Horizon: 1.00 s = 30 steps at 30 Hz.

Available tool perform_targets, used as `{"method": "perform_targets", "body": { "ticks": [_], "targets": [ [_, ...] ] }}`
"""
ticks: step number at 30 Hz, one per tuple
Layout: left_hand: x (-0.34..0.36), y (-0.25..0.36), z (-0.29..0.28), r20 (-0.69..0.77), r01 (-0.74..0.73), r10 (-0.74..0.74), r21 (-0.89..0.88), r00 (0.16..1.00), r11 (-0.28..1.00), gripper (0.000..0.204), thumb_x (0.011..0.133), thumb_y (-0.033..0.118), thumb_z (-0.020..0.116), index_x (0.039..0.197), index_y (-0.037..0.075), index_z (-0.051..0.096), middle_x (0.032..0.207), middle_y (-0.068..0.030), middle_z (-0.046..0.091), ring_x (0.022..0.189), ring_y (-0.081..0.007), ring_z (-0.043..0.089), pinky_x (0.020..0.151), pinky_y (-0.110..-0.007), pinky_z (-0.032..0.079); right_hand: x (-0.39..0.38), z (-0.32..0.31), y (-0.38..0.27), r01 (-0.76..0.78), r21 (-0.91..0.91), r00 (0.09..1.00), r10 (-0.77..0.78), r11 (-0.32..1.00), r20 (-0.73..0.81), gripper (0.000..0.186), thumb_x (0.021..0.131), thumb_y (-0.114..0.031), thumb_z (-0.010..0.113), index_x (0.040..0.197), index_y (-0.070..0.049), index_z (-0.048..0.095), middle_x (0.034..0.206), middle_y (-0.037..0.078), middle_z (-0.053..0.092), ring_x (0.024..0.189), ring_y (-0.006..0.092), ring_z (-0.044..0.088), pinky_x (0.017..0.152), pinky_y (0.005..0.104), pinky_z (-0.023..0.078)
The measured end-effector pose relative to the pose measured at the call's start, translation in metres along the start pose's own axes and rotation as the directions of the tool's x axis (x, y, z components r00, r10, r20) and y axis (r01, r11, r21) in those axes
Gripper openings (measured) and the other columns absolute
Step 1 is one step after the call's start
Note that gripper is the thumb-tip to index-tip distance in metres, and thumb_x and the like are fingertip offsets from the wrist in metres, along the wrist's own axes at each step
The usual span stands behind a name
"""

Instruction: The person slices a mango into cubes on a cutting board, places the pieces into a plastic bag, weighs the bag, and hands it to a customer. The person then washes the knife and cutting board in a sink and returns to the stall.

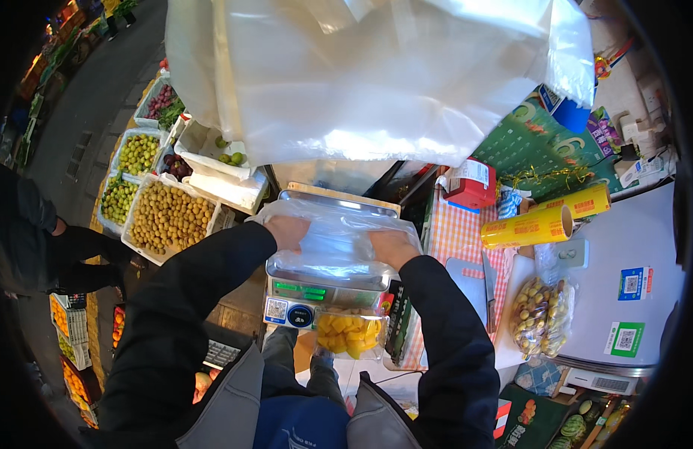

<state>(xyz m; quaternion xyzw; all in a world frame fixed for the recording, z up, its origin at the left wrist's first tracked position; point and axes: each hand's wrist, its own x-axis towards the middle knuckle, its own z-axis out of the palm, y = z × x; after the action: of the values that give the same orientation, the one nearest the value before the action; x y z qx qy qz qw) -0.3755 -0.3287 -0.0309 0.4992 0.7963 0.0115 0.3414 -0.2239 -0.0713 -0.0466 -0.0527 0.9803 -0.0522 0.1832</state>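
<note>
Both arms reach forward over a weighing scale (327, 288) with a metal pan and a lit green display. A clear plastic bag (335, 236) stretches between my two hands above the pan. My left hand (288, 230) grips its left side, the fingers partly covered by the film. On the other side, my right hand (391, 245) is closed on the bag, its fingertips hidden in the plastic. Just below the scale's front is a clear pack of cut yellow fruit (351, 334); what supports it I cannot tell.
Large clear bags (376, 82) hang overhead. Trays of longan-like fruit (170, 217) and green fruit (139, 153) stand left. At right are yellow wrap rolls (527, 227), a knife (489, 288), bagged round fruit (541, 314) and a red box (472, 184). Another person (32, 232) is far left.
</note>
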Motion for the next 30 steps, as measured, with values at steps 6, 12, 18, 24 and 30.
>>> {"method": "perform_targets", "body": {
  "ticks": [6, 12, 18, 24, 30],
  "targets": [
    [0.033, -0.015, 0.004, -0.041, 0.085, -0.086, -0.019, 0.995, 0.996, 0.06, 0.07, 0.041, 0.081, 0.107, -0.002, 0.064, 0.104, -0.0205, 0.069, 0.1, -0.0364, 0.066, 0.082, -0.048, 0.051, 0.004, -0.009, -0.022, -0.004, 0.113, 0.995, 0.015, 0.994, -0.096, 0.035, 0.084, -0.023, 0.066, 0.109, 0.001, 0.061, 0.099, 0.021, 0.066, 0.093, 0.038, 0.066, 0.082, 0.0454, 0.053],
    [0.035, -0.002, 0.004, -0.018, 0.041, -0.041, 0.007, 0.999, 0.999, 0.064, 0.073, 0.039, 0.078, 0.117, -0.004, 0.058, 0.11, -0.0234, 0.066, 0.102, -0.0381, 0.064, 0.088, -0.048, 0.049, -0.015, -0.028, -0.083, 0.343, 0.153, 0.878, -0.374, 0.927, 0.298, 0.028, 0.083, -0.026, 0.066, 0.102, -0.007, 0.068, 0.1, 0.016, 0.065, 0.097, 0.033, 0.064, 0.083, 0.0456, 0.053],
    [0.014, 0.035, -0.008, -0.227, -0.178, 0.182, 0.04, 0.957, 0.983, 0.047, 0.082, 0.025, 0.073, 0.121, 0.001, 0.059, 0.107, -0.0197, 0.065, 0.098, -0.0368, 0.065, 0.083, -0.043, 0.052, -0.069, -0.051, -0.095, 0.208, 0.425, 0.963, -0.109, 0.881, -0.245, 0.03, 0.083, -0.021, 0.068, 0.109, -0.007, 0.067, 0.109, 0.015, 0.065, 0.095, 0.0352, 0.063, 0.081, 0.0398, 0.053],
    [-0.092, 0.095, 0.044, -0.682, -0.466, -0.04, -0.539, 0.73, 0.702, 0.028, 0.094, 0.016, 0.062, 0.119, 0.002, 0.063, 0.104, -0.0142, 0.069, 0.089, -0.0207, 0.068, 0.079, -0.03, 0.053, -0.214, -0.008, -0.097, 0.091, 0.963, 0.635, 0.73, 0.254, -0.252, 0.042, 0.099, -0.02, 0.056, 0.133, 0.004, 0.05, 0.126, 0.013, 0.06, 0.114, 0.0202, 0.056, 0.098, 0.0321, 0.044],
    [-0.112, 0.151, 0.224, 0.182, 0.116, -0.412, -0.977, 0.893, -0.18, 0.081, 0.094, 0.058, 0.051, 0.15, 0.004, 0.03, 0.15, -0.0115, 0.04, 0.138, -0.0237, 0.037, 0.111, -0.034, 0.028, -0.225, 0.159, -0.109, -0.207, 0.921, 0.611, 0.692, -0.33, 0.385, 0.074, 0.099, -0.054, 0.046, 0.144, 0.004, 0.038, 0.147, 0.017, 0.043, 0.135, 0.0234, 0.041, 0.112, 0.0314, 0.029]
  ]
}}
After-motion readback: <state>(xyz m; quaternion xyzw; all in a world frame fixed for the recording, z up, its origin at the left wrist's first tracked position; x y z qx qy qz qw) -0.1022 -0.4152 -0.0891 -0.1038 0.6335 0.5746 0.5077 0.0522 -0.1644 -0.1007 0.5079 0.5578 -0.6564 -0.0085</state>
